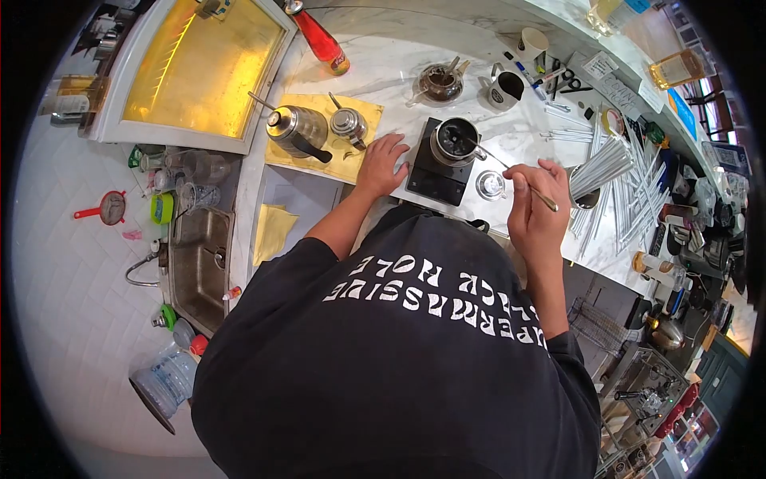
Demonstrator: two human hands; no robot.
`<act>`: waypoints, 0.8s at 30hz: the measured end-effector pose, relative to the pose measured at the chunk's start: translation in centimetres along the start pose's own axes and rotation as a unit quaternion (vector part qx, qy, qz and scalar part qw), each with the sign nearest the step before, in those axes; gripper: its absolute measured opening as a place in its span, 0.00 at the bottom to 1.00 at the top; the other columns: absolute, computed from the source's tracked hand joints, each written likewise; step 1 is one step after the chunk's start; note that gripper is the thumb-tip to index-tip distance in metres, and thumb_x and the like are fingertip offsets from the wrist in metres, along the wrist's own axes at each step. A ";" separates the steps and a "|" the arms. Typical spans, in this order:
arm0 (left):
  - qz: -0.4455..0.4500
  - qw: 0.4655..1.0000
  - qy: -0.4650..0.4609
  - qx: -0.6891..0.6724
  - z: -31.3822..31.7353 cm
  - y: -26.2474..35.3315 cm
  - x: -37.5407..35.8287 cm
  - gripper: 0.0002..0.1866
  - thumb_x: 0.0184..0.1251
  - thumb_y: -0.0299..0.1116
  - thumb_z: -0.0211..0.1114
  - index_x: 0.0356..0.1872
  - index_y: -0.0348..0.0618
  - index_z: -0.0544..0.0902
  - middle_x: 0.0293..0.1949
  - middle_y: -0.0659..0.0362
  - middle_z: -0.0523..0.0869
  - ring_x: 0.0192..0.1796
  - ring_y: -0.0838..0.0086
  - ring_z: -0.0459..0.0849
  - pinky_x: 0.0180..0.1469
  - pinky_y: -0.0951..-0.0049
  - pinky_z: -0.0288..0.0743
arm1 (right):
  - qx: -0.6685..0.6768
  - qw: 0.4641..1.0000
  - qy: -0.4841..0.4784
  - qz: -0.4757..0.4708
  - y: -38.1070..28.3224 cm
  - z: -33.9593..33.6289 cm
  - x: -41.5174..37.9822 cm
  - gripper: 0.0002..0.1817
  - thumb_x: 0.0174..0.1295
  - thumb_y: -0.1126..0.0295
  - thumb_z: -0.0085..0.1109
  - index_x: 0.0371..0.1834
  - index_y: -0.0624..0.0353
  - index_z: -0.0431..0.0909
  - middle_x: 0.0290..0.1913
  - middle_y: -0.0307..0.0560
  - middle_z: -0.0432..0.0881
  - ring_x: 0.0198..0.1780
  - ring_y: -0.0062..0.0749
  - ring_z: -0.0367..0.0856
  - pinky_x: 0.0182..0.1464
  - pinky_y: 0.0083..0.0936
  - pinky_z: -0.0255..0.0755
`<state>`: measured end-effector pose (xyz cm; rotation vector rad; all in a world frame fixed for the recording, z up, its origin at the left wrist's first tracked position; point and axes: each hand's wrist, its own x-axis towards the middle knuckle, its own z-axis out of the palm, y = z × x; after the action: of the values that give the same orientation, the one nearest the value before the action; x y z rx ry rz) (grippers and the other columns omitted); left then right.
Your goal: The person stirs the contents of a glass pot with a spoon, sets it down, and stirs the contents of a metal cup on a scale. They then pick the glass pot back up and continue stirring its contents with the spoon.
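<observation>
The right hand [538, 203] pinches a spoon [493, 158] reaching into the metal pot [452, 161] at ten o'clock, likely stirring; next calls for light strokes. The left hand [383, 166], empty, loosely spread, rests on the bench [383, 73].

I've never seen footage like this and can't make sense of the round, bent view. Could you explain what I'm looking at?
There is no robot here, just a person using two bare hands. The single picture comes from a camera worn on the head, looking down past a black shirt.

The right hand holds a long-handled spoon that reaches into a metal cup. The cup stands on a flat black device, probably a scale. The left hand holds nothing and rests at the edge of the marble counter.

To the left, a kettle and a small metal pot stand on a yellow cloth. Farther back are a glass pot and a pitcher; many straws lie to the right.
</observation>
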<state>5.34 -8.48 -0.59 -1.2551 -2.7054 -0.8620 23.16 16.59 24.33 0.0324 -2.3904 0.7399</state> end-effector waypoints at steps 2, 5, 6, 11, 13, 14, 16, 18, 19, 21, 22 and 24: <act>0.003 1.000 0.001 0.004 0.0 0.0 0.0 0.21 0.63 0.34 0.72 0.58 0.45 0.84 0.69 0.53 0.80 0.75 0.54 0.74 0.76 0.53 0.65 | -0.017 1.000 0.006 0.015 0.3 0.0 0.0 0.01 0.72 0.77 0.63 0.40 0.60 0.82 0.34 0.42 0.87 0.34 0.37 0.83 0.59 0.46 0.74; 0.000 1.000 0.004 0.001 0.4 -0.4 -0.2 0.21 0.63 0.35 0.71 0.58 0.46 0.84 0.70 0.53 0.79 0.76 0.55 0.73 0.77 0.52 0.64 | -0.009 1.000 0.014 0.003 0.4 -0.4 -0.3 0.01 0.73 0.77 0.62 0.41 0.60 0.82 0.34 0.42 0.87 0.33 0.38 0.82 0.59 0.46 0.74; -0.001 1.000 0.005 -0.002 0.5 -0.4 -0.1 0.21 0.63 0.36 0.70 0.58 0.47 0.84 0.70 0.54 0.79 0.76 0.55 0.73 0.78 0.52 0.63 | -0.002 1.000 0.016 -0.004 0.3 -0.6 -0.3 0.02 0.73 0.77 0.62 0.40 0.60 0.82 0.34 0.42 0.87 0.33 0.38 0.82 0.59 0.46 0.74; -0.003 1.000 -0.003 -0.003 0.5 -0.4 -0.1 0.21 0.63 0.36 0.70 0.58 0.47 0.84 0.70 0.54 0.79 0.77 0.55 0.72 0.78 0.52 0.63 | -0.006 1.000 0.002 0.019 0.0 0.1 -0.2 0.02 0.73 0.77 0.61 0.40 0.60 0.82 0.34 0.42 0.86 0.33 0.39 0.82 0.59 0.46 0.74; -0.003 1.000 -0.001 -0.001 0.3 -0.4 0.0 0.21 0.63 0.36 0.70 0.58 0.47 0.84 0.70 0.54 0.79 0.77 0.55 0.72 0.78 0.52 0.63 | -0.015 0.999 0.023 0.023 0.5 0.1 -0.4 0.02 0.73 0.77 0.61 0.40 0.60 0.82 0.35 0.42 0.87 0.33 0.39 0.83 0.59 0.46 0.74; -0.002 1.000 0.000 0.001 0.3 -0.3 0.0 0.21 0.63 0.36 0.70 0.58 0.47 0.84 0.70 0.54 0.79 0.77 0.55 0.72 0.78 0.52 0.63 | -0.009 1.000 0.021 0.021 0.7 0.0 -0.5 0.02 0.73 0.77 0.61 0.40 0.60 0.81 0.34 0.42 0.87 0.33 0.39 0.82 0.59 0.46 0.74; -0.001 1.000 0.001 0.000 0.5 -0.3 -0.1 0.21 0.63 0.36 0.70 0.58 0.47 0.84 0.70 0.53 0.79 0.76 0.55 0.72 0.78 0.52 0.63 | 0.001 1.000 0.016 0.018 0.7 -0.5 -0.9 0.02 0.73 0.77 0.61 0.40 0.60 0.81 0.34 0.43 0.87 0.33 0.39 0.82 0.59 0.46 0.73; 0.000 1.000 0.005 -0.001 0.5 -0.4 -0.1 0.21 0.63 0.36 0.70 0.58 0.46 0.84 0.70 0.53 0.79 0.76 0.55 0.73 0.78 0.52 0.64 | 0.009 1.000 0.011 0.004 0.2 -0.3 -0.7 0.02 0.73 0.77 0.61 0.40 0.61 0.81 0.34 0.43 0.86 0.33 0.40 0.82 0.58 0.47 0.74; 0.000 1.000 0.004 -0.001 0.5 -0.4 -0.1 0.21 0.63 0.36 0.70 0.58 0.46 0.84 0.69 0.53 0.79 0.76 0.55 0.73 0.78 0.52 0.64 | 0.011 1.000 0.007 0.005 -0.1 -0.2 -0.4 0.02 0.73 0.77 0.62 0.40 0.61 0.81 0.33 0.43 0.86 0.33 0.40 0.82 0.58 0.47 0.74; 0.001 1.000 0.003 -0.001 0.5 -0.4 -0.1 0.21 0.63 0.36 0.70 0.58 0.46 0.84 0.69 0.53 0.79 0.76 0.55 0.73 0.78 0.52 0.64 | 0.005 1.000 0.006 0.012 -0.2 -0.1 -0.3 0.02 0.73 0.77 0.62 0.40 0.61 0.81 0.33 0.43 0.86 0.33 0.40 0.82 0.58 0.47 0.74; 0.001 1.000 0.002 -0.002 0.4 -0.4 -0.2 0.21 0.63 0.36 0.70 0.58 0.46 0.84 0.69 0.53 0.80 0.76 0.55 0.73 0.77 0.52 0.64 | -0.003 1.000 0.008 0.017 0.0 0.0 -0.3 0.02 0.73 0.78 0.62 0.40 0.61 0.81 0.34 0.43 0.86 0.33 0.40 0.82 0.58 0.47 0.74; 0.002 1.000 0.003 -0.002 0.4 -0.4 -0.1 0.21 0.63 0.36 0.70 0.58 0.46 0.84 0.69 0.53 0.80 0.76 0.55 0.73 0.77 0.52 0.64 | -0.011 1.000 0.011 0.024 0.4 -0.1 -0.5 0.02 0.73 0.78 0.61 0.40 0.61 0.81 0.33 0.43 0.86 0.33 0.40 0.82 0.58 0.47 0.74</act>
<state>5.24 -8.54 -1.17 -1.2550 -2.6968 -0.8705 23.56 16.92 23.89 -0.0413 -2.3845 0.7316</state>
